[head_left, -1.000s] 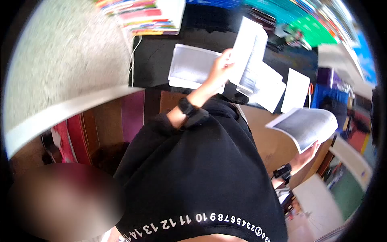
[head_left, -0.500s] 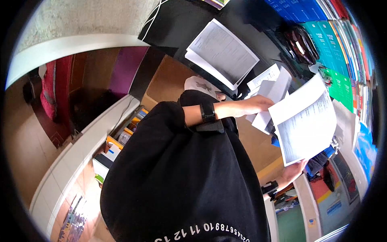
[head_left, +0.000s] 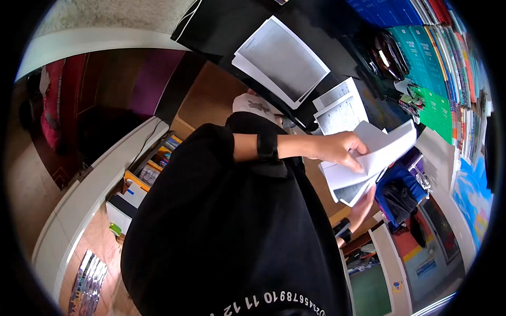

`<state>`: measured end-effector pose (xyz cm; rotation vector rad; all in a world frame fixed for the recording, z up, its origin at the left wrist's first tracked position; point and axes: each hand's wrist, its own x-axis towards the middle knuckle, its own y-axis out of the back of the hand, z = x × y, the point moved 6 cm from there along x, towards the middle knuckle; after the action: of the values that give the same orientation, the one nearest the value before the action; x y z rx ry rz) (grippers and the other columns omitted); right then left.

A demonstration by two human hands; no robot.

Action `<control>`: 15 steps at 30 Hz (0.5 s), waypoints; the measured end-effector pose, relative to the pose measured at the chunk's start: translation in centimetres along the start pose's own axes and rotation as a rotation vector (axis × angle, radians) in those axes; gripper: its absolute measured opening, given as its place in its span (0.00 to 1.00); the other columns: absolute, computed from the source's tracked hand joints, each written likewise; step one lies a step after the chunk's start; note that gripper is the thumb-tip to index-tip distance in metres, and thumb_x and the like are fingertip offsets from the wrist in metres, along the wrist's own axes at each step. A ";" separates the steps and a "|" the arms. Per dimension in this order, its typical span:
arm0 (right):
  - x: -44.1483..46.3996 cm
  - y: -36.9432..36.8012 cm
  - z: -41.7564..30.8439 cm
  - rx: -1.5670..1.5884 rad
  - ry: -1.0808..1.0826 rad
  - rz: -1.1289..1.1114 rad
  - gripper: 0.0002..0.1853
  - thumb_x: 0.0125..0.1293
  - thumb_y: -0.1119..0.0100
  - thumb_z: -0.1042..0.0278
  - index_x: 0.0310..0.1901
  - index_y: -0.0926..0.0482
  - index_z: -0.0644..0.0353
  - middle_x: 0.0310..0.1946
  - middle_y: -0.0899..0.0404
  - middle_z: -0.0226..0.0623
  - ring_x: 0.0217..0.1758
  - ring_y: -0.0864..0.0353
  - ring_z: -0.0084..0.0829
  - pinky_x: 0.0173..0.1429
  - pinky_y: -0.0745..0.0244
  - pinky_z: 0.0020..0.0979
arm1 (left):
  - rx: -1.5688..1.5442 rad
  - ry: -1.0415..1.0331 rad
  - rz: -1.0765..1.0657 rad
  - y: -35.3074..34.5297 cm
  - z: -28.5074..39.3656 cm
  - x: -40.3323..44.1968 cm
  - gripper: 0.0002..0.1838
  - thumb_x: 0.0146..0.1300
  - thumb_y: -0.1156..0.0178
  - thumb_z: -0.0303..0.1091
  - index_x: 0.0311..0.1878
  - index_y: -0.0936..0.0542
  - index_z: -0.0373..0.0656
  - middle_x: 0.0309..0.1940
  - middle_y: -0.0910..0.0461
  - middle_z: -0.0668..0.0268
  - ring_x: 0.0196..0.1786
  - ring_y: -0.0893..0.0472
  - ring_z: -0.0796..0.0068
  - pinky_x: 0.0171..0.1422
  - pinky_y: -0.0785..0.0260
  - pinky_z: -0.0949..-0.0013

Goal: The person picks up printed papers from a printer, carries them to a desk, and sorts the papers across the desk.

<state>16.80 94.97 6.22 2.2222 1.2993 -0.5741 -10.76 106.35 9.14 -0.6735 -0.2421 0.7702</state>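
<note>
My left hand [head_left: 341, 149] reaches across from the left, its thumb and fingers closed on a few printed paper sheets [head_left: 389, 146]. The sheets bend and curl, with their upper part folding over to the right. My right hand [head_left: 363, 204] grips their lower edge from below, its fingers partly behind the paper. Just beyond my left hand lie smaller printed sheets [head_left: 340, 113] on the black desk. Farther up the desk rests a stack of larger printed sheets [head_left: 282, 58]. Each of my wrists wears a black band.
The black desk [head_left: 221, 31] carries a dark shiny pouch [head_left: 387, 58] at the right. Rows of books [head_left: 435, 68] stand behind it. Blue and dark cloth [head_left: 400, 195] hangs past my right hand. A brown wooden panel [head_left: 211, 97] lies below the desk edge. At the left is a white ledge [head_left: 105, 168].
The held sheets, spread wide before, are now bent over and lower to the left. My right hand has moved up and left with them. More of the smaller sheets on the desk shows.
</note>
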 end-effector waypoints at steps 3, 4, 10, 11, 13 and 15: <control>-0.6 -4.8 1.5 0.122 -0.024 -0.180 0.31 0.65 0.52 0.54 0.64 0.43 0.65 0.62 0.39 0.44 0.64 0.39 0.38 0.67 0.47 0.37 | -0.279 0.047 -0.188 -2.3 0.8 -0.6 0.21 0.51 0.37 0.31 0.49 0.22 0.34 0.43 0.20 0.60 0.42 0.22 0.75 0.49 0.33 0.74; -0.7 -6.0 2.1 0.198 -0.043 -0.225 0.31 0.65 0.53 0.54 0.64 0.42 0.65 0.61 0.38 0.43 0.63 0.39 0.38 0.67 0.46 0.37 | -0.263 0.051 -0.204 -2.5 0.7 -0.7 0.21 0.52 0.38 0.32 0.50 0.23 0.35 0.43 0.20 0.60 0.42 0.22 0.75 0.49 0.34 0.75; -0.4 -8.3 3.1 0.573 -0.105 -0.283 0.29 0.66 0.54 0.54 0.63 0.40 0.64 0.61 0.36 0.42 0.63 0.38 0.39 0.66 0.45 0.40 | -0.028 0.009 -0.005 0.7 0.3 -1.3 0.19 0.54 0.41 0.33 0.49 0.23 0.37 0.42 0.20 0.62 0.42 0.22 0.75 0.49 0.33 0.74; -0.1 -8.2 3.2 0.615 -0.112 -0.276 0.29 0.66 0.54 0.54 0.63 0.40 0.64 0.61 0.36 0.42 0.63 0.38 0.39 0.66 0.45 0.41 | 0.134 -0.038 0.067 2.0 0.8 -1.7 0.18 0.54 0.42 0.33 0.49 0.23 0.37 0.41 0.20 0.61 0.42 0.22 0.74 0.48 0.33 0.72; 0.8 -7.3 3.6 0.678 -0.115 -0.259 0.28 0.66 0.54 0.54 0.62 0.39 0.64 0.60 0.35 0.41 0.63 0.37 0.39 0.66 0.44 0.42 | 0.423 -0.067 0.182 4.9 0.0 -2.5 0.16 0.55 0.43 0.32 0.47 0.23 0.36 0.40 0.21 0.59 0.42 0.22 0.72 0.46 0.31 0.70; 2.2 -5.6 4.6 0.663 -0.098 -0.260 0.28 0.66 0.54 0.54 0.62 0.39 0.64 0.60 0.34 0.41 0.62 0.37 0.39 0.66 0.44 0.43 | 0.401 0.032 0.310 6.9 -0.4 -3.9 0.16 0.55 0.46 0.31 0.47 0.24 0.35 0.39 0.21 0.59 0.42 0.23 0.71 0.44 0.31 0.71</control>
<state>12.37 95.98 0.19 2.4870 1.5105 -1.3590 -17.23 107.02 4.53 -0.3439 0.0510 1.0675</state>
